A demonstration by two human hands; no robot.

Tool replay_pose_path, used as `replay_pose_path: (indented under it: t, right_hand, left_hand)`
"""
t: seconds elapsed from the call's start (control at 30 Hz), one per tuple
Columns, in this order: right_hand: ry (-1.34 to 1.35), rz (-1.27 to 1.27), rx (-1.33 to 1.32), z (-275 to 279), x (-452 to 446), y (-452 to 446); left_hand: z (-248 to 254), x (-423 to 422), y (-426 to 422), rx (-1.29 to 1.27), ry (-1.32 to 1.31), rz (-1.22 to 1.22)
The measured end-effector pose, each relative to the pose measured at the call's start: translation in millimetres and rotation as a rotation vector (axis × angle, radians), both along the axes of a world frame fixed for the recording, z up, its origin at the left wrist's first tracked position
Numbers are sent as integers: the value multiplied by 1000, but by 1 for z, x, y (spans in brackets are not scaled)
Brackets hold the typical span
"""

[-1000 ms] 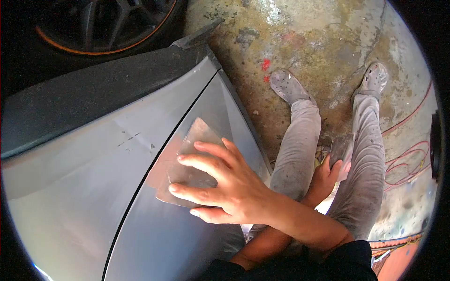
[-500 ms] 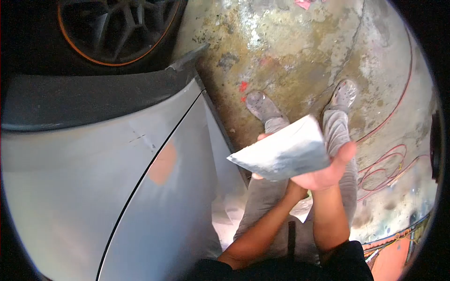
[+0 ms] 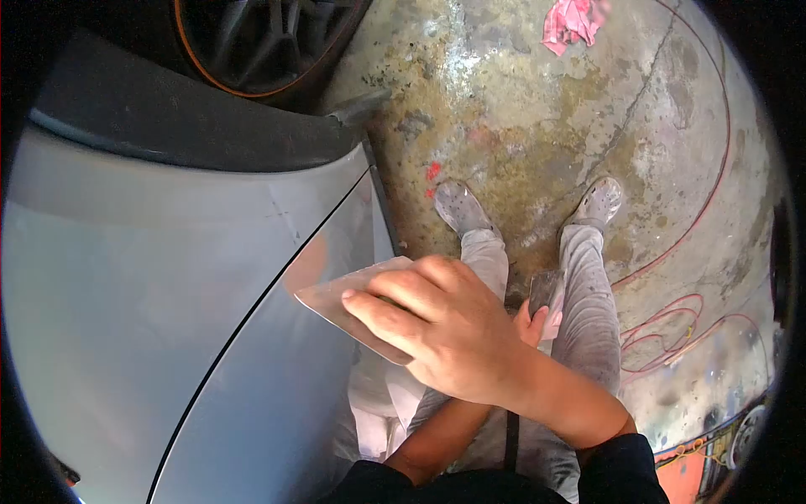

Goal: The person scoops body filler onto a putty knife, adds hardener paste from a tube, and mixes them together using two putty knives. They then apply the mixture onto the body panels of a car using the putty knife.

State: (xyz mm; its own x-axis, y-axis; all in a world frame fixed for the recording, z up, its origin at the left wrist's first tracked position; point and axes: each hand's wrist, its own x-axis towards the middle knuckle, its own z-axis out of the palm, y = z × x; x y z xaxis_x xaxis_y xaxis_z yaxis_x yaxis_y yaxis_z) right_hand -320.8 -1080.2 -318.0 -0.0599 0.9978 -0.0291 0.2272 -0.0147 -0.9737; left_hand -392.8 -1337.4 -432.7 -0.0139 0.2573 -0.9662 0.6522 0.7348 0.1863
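Observation:
My right hand [image 3: 449, 332] grips a thin, flat filler spreader [image 3: 329, 296], fingers pressed along its upper face. The spreader's tip overlaps the lower end of a pinkish filler patch [image 3: 309, 259] on the grey car panel [image 3: 277, 370]; whether it touches the surface I cannot tell. Under my right forearm crosses my left arm. Near my right knee, my left hand [image 3: 531, 326] is closed on a dark grey flat plate [image 3: 546, 290] with something pink by its edge. Part of the left hand is hidden.
A dark wheel arch trim [image 3: 201, 139] and wheel [image 3: 285, 42] are at the upper left. On the stained concrete floor lie a pink cloth [image 3: 573, 23] and a coiled red hose [image 3: 663, 336]. My shoes stand near the car's edge.
The right hand has swung left and turned over, bringing the spreader from above my legs to the filler patch. The left hand and its plate now show at the right. My view has shifted.

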Motion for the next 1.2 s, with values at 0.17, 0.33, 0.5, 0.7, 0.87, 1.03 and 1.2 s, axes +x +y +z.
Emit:
replay_pose_path:
  t: [0.17,0.33,0.5,0.7,0.87,1.03,1.2]
  right_hand:
    - [1,14,-14,2,-10,11]
    - [9,23,-6,0,-14,15]
    - [-5,-2,32,-2,-18,18]
    - [-40,20,-11,-13,-21,17]
    - [-90,-8,-46,-36,-26,15]
    - [-183,12,-103,-69,-20,-3]
    - [-327,62,-282,-44,59,-43]
  left_hand:
    - [7,1,15,-52,-80,126]
    - [0,-3,15,-125,-77,84]
    - [7,0,25,-102,-53,78]
    - [7,1,29,-83,-73,137]
    - [-3,-2,15,-94,-20,61]
    - [0,-8,7,69,-144,-451]
    - [1,-15,3,3,-347,138]
